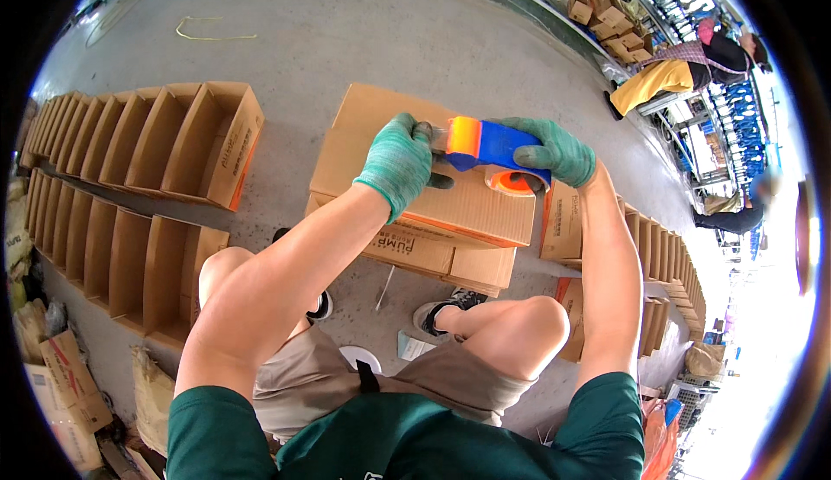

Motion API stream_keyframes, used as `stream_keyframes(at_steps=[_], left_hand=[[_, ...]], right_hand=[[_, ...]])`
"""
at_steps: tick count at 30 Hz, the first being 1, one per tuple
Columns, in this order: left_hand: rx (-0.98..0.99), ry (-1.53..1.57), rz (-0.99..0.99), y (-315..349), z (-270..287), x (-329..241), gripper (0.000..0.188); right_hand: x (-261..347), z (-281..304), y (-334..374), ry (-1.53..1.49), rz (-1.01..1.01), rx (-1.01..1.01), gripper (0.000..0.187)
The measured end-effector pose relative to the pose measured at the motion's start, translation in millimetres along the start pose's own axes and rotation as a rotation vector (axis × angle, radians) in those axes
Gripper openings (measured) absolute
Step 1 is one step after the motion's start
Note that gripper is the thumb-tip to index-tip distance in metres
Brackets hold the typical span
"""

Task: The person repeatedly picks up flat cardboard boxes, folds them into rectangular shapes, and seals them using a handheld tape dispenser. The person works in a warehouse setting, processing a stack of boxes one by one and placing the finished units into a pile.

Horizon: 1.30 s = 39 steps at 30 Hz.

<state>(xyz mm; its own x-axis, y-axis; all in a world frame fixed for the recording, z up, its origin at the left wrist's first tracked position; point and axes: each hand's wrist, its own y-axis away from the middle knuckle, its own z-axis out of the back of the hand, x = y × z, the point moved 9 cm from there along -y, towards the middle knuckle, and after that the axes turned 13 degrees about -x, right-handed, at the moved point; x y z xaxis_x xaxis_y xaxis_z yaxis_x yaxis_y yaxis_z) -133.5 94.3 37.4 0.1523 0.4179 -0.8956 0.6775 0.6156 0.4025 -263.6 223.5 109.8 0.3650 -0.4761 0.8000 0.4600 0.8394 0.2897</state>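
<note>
A blue tape dispenser (pixel 509 144) with an orange front part is gripped by my right hand (pixel 564 153), in a green glove. Inside it a roll of tape shows an orange core. My left hand (pixel 396 164), gloved the same way, is closed at the dispenser's front, thumb and forefinger pinching the clear tape (pixel 440 139). Both hands hover over a cardboard box (pixel 359 125) lying flat in front of me. It rests on top of other cardboard (pixel 433 251), between my knees and the floor beyond.
Rows of open cardboard boxes stand on the left (pixel 203 142) and a nearer row (pixel 164 272); more boxes (pixel 567 225) line the right. A co-worker (pixel 692 69) bends by racks at the far right. Yellow strap (pixel 212 37) lies on the floor.
</note>
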Motion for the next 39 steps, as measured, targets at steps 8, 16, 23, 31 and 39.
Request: stream_keyframes(at_steps=[8, 16, 23, 31, 39], left_hand=[[-0.219, -0.285, -0.304, -42.1, 120.5, -39.3, 0.02], [-0.229, 0.26, -0.025, -48.2, 159.7, -4.5, 0.026], [-0.181, -0.047, 0.097, -65.0, 158.0, 44.1, 0.029], [-0.305, -0.54, -0.49, -81.6, 148.5, 3.4, 0.045], [0.081, -0.704, -0.669, -68.5, 72.8, -1.6, 0.029]], right_hand=[[6.0, -9.7, 6.0, -0.028, -0.078, 0.049, 0.078], [16.7, -24.2, -5.3, 0.05, -0.072, 0.1, 0.076], [20.6, -25.1, -4.2, 0.082, -0.091, 0.093, 0.074], [-0.8, -14.4, -26.4, 0.137, 0.154, 0.019, 0.065], [8.4, -8.9, -11.6, 0.144, -0.134, 0.068, 0.065]])
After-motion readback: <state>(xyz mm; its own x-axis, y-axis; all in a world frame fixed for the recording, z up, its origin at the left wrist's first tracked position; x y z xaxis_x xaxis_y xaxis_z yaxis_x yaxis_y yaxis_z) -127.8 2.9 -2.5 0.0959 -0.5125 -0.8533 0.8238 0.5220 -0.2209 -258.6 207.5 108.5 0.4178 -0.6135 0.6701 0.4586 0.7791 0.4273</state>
